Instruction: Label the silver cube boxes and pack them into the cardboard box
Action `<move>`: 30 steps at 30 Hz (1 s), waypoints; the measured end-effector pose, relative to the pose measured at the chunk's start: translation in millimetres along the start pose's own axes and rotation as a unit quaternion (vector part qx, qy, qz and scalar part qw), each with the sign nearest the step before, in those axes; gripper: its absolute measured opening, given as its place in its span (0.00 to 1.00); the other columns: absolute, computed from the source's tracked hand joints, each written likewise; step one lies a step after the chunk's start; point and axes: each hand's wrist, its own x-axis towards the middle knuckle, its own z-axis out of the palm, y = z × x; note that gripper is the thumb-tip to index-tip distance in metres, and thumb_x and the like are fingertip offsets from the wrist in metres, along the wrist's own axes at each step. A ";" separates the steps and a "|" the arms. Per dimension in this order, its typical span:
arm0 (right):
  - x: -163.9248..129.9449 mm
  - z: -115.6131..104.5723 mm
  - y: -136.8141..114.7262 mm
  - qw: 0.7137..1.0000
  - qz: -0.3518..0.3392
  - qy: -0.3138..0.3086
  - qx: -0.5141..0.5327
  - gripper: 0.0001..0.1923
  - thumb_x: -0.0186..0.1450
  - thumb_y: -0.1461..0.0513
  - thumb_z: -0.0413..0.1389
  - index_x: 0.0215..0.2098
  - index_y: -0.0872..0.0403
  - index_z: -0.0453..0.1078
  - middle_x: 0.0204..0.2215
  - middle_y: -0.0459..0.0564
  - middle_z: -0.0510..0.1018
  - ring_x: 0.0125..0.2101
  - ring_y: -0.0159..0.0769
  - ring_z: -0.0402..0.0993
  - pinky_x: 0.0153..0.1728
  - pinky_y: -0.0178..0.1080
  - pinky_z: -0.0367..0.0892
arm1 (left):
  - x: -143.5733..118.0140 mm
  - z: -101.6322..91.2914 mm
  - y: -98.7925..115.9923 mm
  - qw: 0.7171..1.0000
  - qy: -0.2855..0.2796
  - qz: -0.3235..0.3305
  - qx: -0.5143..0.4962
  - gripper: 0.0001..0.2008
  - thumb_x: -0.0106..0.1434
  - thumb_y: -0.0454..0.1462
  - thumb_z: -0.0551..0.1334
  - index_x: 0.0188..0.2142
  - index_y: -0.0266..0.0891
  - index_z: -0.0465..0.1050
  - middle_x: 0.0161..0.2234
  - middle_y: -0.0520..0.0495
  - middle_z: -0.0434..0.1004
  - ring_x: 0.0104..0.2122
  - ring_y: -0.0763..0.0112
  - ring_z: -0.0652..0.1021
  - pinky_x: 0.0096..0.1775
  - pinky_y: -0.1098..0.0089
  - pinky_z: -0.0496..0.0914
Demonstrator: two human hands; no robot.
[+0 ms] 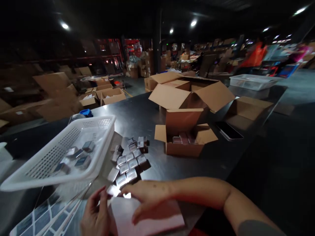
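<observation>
My right hand (145, 196) lies across a pale pink flat sheet (159, 219) at the table's near edge, its fingers by a small silver box (113, 190). My left hand (95, 216) is beside it, thumb and fingers pinching toward the same small box. Several more silver boxes (129, 160) lie in rows just beyond. A white perforated basket (61, 154) on the left, tilted, holds a few such boxes.
A small open carton (184, 141) with dark boxes sits mid-table, a large open carton (192, 95) behind it. A phone (228, 130) lies to the right. A sheet of labels (46, 216) is at bottom left. Cartons and distant people fill the background.
</observation>
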 end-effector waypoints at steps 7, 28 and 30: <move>-0.2 -32.6 17.3 0.985 0.065 0.104 0.124 0.25 0.62 0.55 0.65 0.55 0.54 0.71 0.31 0.44 0.76 0.31 0.36 0.70 0.31 0.34 0.63 | 6.2 -5.6 5.7 0.944 -0.224 -0.060 -0.232 0.22 0.57 0.52 0.69 0.44 0.39 0.77 0.33 0.46 0.83 0.27 0.64 0.82 0.28 0.67 0.76; -53.9 -23.4 46.3 0.923 0.177 0.241 0.241 0.26 0.59 0.40 0.61 0.36 0.54 0.71 0.27 0.50 0.78 0.27 0.38 0.74 0.28 0.40 0.69 | -26.8 -88.0 -7.4 0.963 0.052 -0.056 -0.260 0.21 0.48 0.46 0.75 0.35 0.37 0.73 0.24 0.55 0.77 0.15 0.76 0.73 0.19 0.75 0.65; -46.7 -21.2 47.9 0.926 0.181 0.250 0.217 0.24 0.60 0.42 0.61 0.38 0.53 0.72 0.30 0.52 0.80 0.29 0.40 0.75 0.30 0.41 0.71 | -43.4 -131.7 -38.7 0.937 0.215 -0.093 -0.258 0.20 0.49 0.45 0.74 0.35 0.39 0.70 0.21 0.59 0.73 0.16 0.76 0.73 0.21 0.76 0.67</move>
